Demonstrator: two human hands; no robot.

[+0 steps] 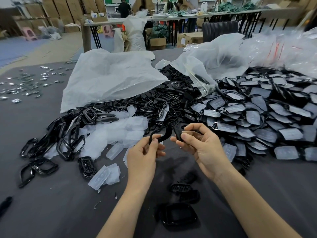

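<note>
Littering table [51, 212] — black frames [68, 143] — cartons [56, 7] beyond

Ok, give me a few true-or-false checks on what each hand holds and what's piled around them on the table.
1. The left hand pinches a curved black plastic frame. True.
2. The right hand is empty, with straight fingers. False: it grips a black perforated plastic insert.
3. The small silvery metal parts lie scattered on the far right of the grey table. False: they lie at its far left.
4. The heap of black pieces with translucent covers lies to the right of the hands. True.
5. A glossy black closed frame lies on the table between the forearms. True.
</note>
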